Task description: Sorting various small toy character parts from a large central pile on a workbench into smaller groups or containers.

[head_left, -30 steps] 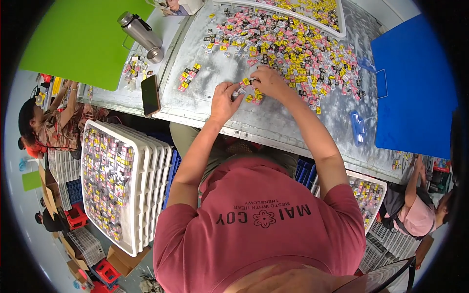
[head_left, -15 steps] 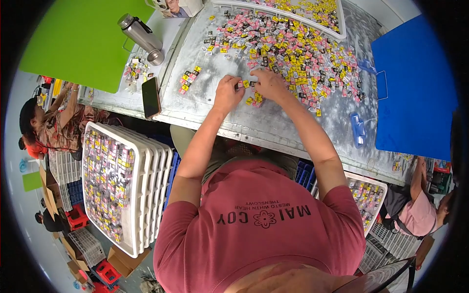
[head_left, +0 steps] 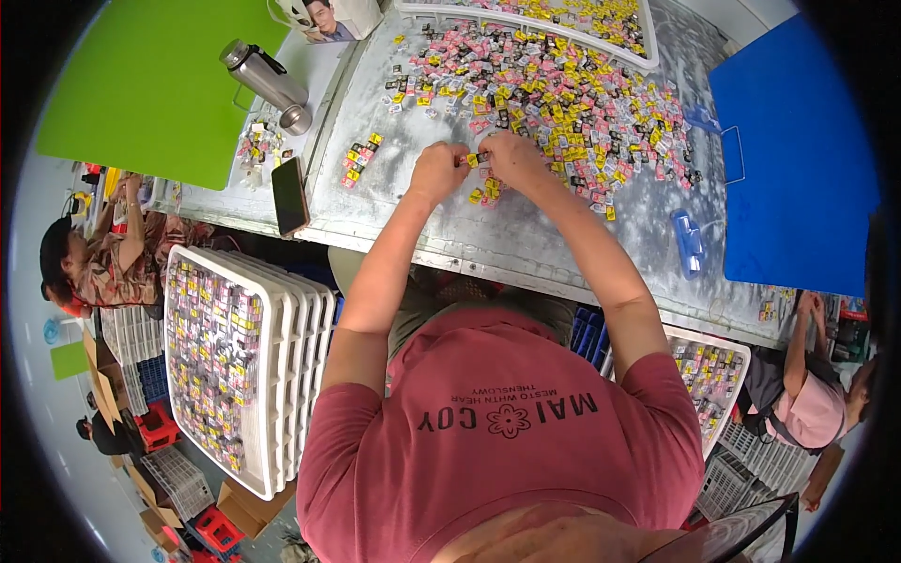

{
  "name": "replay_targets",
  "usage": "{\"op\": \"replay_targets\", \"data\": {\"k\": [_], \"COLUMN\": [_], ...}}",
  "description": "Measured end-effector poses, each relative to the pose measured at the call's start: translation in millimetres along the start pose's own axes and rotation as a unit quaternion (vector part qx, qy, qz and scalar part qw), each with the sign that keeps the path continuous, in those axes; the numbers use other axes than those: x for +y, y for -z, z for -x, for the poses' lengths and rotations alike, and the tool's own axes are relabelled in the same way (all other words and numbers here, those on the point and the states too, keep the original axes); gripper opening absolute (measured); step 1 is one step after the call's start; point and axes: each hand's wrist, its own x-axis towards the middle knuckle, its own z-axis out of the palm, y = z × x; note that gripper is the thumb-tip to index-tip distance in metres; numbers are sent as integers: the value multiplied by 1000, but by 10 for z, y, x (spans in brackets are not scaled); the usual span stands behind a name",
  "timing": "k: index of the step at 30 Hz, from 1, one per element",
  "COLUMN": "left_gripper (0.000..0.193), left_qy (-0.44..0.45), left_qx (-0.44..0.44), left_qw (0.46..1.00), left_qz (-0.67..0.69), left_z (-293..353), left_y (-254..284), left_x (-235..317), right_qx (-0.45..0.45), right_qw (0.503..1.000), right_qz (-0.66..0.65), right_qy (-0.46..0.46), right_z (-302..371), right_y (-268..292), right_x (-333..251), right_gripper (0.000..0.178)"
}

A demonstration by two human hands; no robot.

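My left hand (head_left: 437, 173) and my right hand (head_left: 514, 161) meet over the metal table, fingers pinched close together. Between their fingertips is a short row of small square pieces (head_left: 475, 159), yellow and dark; my fingers partly cover it. What the pieces are is too small to tell. Just below my right hand lie a few loose yellow and pink pieces (head_left: 486, 193). Beyond and right of it spreads a large heap of such pieces (head_left: 563, 103) in pink, yellow, black and white. Left of my left hand is a small group of pieces (head_left: 360, 160) laid close together.
A phone (head_left: 290, 196) and steel flask (head_left: 265, 75) stand left, by a green board (head_left: 141, 94). Right are a blue clear case (head_left: 688, 244) and blue board (head_left: 798, 169). A white tray (head_left: 526, 21) lies behind; stacked trays (head_left: 267, 375) stand lower left. People work at both sides.
My hands have drawn slightly closer together, the right one moving a little left. A yellow piece now shows between the fingertips. The view has shifted slightly.
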Motion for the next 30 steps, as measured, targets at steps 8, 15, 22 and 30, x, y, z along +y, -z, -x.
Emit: {"op": "replay_targets", "data": {"k": [8, 15, 22, 30], "left_gripper": [25, 28, 29, 27], "left_qy": [-37, -85, -181, -236], "left_qx": [6, 34, -45, -94], "left_qw": [999, 996, 978, 967], "left_qz": [-14, -3, 94, 25], "left_z": [38, 55, 589, 978], "left_y": [41, 95, 55, -342], "left_x": [59, 107, 643, 870], "right_qx": [28, 51, 81, 42], "right_qw": [998, 994, 991, 976], "right_qz": [38, 48, -95, -153], "right_qy": [51, 82, -49, -150], "right_z": [11, 17, 917, 1898], "right_y": [9, 85, 696, 641], "right_x": [-26, 30, -198, -252], "right_gripper": [17, 12, 19, 24]}}
